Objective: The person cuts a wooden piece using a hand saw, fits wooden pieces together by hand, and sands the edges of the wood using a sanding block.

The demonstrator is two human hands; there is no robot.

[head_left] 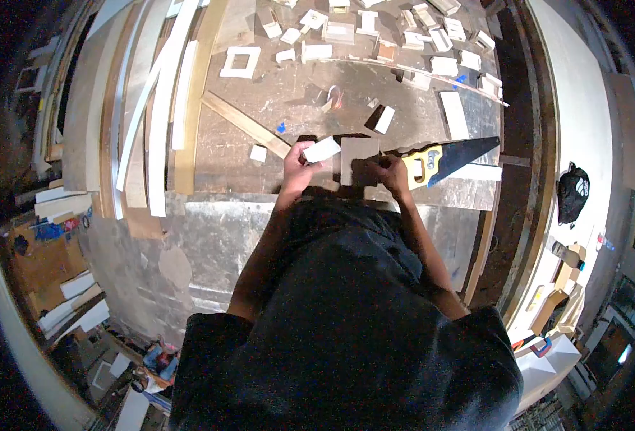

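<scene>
My left hand (299, 169) is closed around a small white wooden block (322, 149), which it holds up over the workbench. A flat brown square sheet (357, 159), much like sandpaper, is pinched at its right side by my right hand (395, 174). The block and the sheet are close together in front of my body. Just right of my right hand lies a handsaw (457, 159) with a yellow handle and a dark blade. Beyond the sheet, a small white offcut (384, 119) rests on the bench. Another little white piece (258, 154) lies left of my left hand.
Long wooden strips (160, 129) lie along the bench's left side, and a narrow wooden slat (245, 123) slants toward my left hand. Several small wooden pieces (339, 32) are scattered at the back. A white board (454, 115) lies beyond the saw. A black cap (573, 192) sits on the right-hand surface.
</scene>
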